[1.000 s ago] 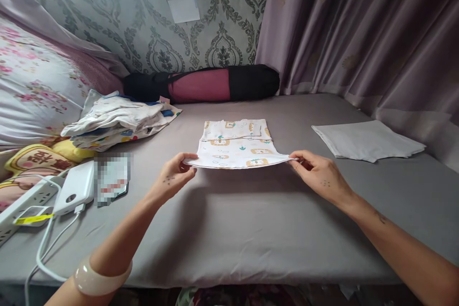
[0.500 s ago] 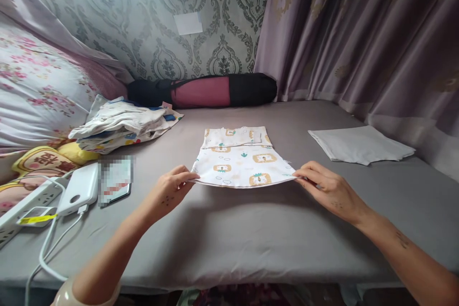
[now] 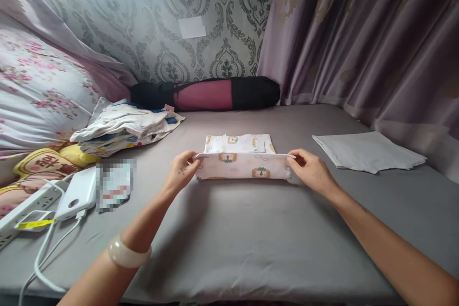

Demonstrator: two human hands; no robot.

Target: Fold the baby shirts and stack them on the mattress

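In the head view, the folded lion-print cloth (image 3: 245, 166) is lying mid-bed, straight ahead of the person, its raised edge running left to right between the two hands. The left hand (image 3: 183, 170) is pinching this edge's left corner, thumb and fingers closed on fabric, and the right hand (image 3: 311, 169) is pinching the right corner likewise, so neither hand is sitting nearer. The flap is standing up at the cloth's near side, while the rest is lying just beyond it, away from the person. Grey bedsheet (image 3: 258, 244) is stretching from the flap to the bed's near edge and, on the far side, up to the black-and-maroon roll bag (image 3: 204, 95). Well apart, piled clothes (image 3: 125, 122) are resting to the left and a folded pale-grey cloth (image 3: 369, 151) to the right.
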